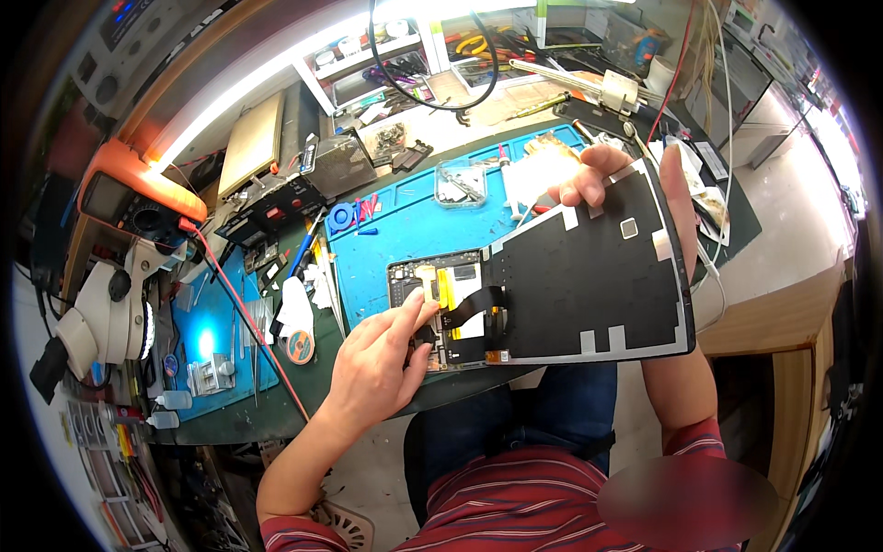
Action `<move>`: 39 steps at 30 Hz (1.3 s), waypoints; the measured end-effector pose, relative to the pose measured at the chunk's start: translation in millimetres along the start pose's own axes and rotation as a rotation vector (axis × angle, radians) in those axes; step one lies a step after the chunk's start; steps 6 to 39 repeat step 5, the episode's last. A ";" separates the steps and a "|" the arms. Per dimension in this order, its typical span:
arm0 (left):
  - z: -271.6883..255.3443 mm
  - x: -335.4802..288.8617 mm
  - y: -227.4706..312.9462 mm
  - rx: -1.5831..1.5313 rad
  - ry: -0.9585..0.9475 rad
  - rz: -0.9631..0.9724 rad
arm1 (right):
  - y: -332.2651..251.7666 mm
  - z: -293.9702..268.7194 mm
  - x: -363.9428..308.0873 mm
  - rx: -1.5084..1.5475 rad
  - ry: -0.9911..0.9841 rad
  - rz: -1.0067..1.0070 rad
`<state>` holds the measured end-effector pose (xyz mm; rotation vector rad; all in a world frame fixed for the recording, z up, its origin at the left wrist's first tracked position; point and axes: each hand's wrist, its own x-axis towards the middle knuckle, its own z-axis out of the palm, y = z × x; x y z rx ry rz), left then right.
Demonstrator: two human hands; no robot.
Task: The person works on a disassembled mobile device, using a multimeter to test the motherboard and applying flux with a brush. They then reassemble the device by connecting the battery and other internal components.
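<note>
An opened tablet lies at the front edge of the bench. Its body (469, 328) shows a circuit board, yellow strips and a black flex cable (480, 302) leading to the display panel (584, 281). That panel is tilted up, its black back edged with silver tape. My right hand (583, 181) grips it near the upper right corner, fingers over the top edge and thumb at the side; the palm is hidden behind it. The fingertips of my left hand (375, 361) touch the board beside the yellow strip (446, 288). Those fingers are extended, thumb apart, holding nothing visible.
Beyond the tablet, a blue work mat (395, 241) carries a clear box of small parts (460, 184) and a syringe (510, 184). To the left stand an orange multimeter (138, 198), a white microscope (115, 313), a red lead (241, 308) and a small reel (300, 346).
</note>
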<state>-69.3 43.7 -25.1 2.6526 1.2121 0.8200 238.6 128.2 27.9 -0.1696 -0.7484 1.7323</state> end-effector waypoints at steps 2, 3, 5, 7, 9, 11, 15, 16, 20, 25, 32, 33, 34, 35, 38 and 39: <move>-0.2 0.0 0.1 0.020 -0.009 0.017 | -0.1 0.5 0.2 -0.004 -0.012 0.003; -0.7 -0.2 0.9 0.031 -0.014 0.024 | 0.2 0.9 0.4 -0.005 -0.017 0.002; -2.1 0.4 2.0 0.056 -0.054 0.031 | -0.7 1.6 -0.2 -0.008 -0.018 -0.002; -2.1 0.4 2.0 0.056 -0.054 0.031 | -0.7 1.6 -0.2 -0.008 -0.018 -0.002; -2.1 0.4 2.0 0.056 -0.054 0.031 | -0.7 1.6 -0.2 -0.008 -0.018 -0.002; -2.1 0.4 2.0 0.056 -0.054 0.031 | -0.7 1.6 -0.2 -0.008 -0.018 -0.002; -2.1 0.4 2.0 0.056 -0.054 0.031 | -0.7 1.6 -0.2 -0.008 -0.018 -0.002; -2.1 0.4 2.0 0.056 -0.054 0.031 | -0.7 1.6 -0.2 -0.008 -0.018 -0.002; -2.1 0.4 2.0 0.056 -0.054 0.031 | -0.7 1.6 -0.2 -0.008 -0.018 -0.002; -2.1 0.4 2.0 0.056 -0.054 0.031 | -0.7 1.6 -0.2 -0.008 -0.018 -0.002; -2.1 0.4 2.0 0.056 -0.054 0.031 | -0.7 1.6 -0.2 -0.008 -0.018 -0.002; -2.1 0.4 2.0 0.056 -0.054 0.031 | -0.7 1.6 -0.2 -0.008 -0.018 -0.002; -2.1 0.4 2.0 0.056 -0.054 0.031 | -0.7 1.6 -0.2 -0.008 -0.018 -0.002; -2.1 0.4 2.0 0.056 -0.054 0.031 | -0.7 1.6 -0.2 -0.008 -0.018 -0.002; -2.1 0.4 2.0 0.056 -0.054 0.031 | -0.7 1.6 -0.2 -0.008 -0.018 -0.002; -2.1 0.4 2.0 0.056 -0.054 0.031 | -0.7 1.6 -0.2 -0.008 -0.018 -0.002</move>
